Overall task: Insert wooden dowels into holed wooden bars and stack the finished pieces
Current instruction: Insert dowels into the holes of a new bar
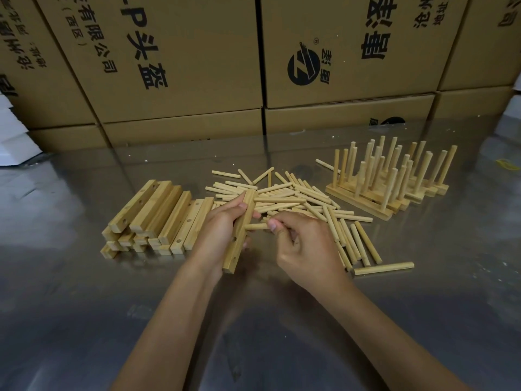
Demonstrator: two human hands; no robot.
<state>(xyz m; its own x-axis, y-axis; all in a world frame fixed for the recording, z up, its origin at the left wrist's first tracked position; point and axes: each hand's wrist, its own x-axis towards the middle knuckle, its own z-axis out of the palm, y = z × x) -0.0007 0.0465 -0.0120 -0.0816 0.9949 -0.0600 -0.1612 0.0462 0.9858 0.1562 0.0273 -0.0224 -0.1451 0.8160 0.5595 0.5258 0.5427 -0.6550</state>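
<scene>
Fingers (272,224) of the right hand (306,246) are curled, pinching one round dowel (255,226) near its end; the dowel lies level, its free end against the side of the held bar (239,235). Right forearm enters from the lower right, wrist bent slightly inward. Left hand (218,235) grips the bar from its left side, thumb on top and fingers wrapped beneath, holding it off the bench (282,320) with its length running away from the camera. The bar is pale square-section wood with round holes visible along its right face. Left forearm enters from the lower centre.

The bench surface is dull reflective sheet metal, dusted with small specks. Just right of the right hand, one longer square stick (383,268) lies alone on the bench. Left of the left hand stands a stack of unfilled bars (149,218), laid side by side in layers, several showing drilled holes. Behind both hands lies a loose dowel pile (298,198), smooth pale cylinders scattered at mixed angles. Further right and back, finished pieces (394,179) sit close together with their dowels upright. Printed cardboard cartons (197,66) form a wall along the far edge.
</scene>
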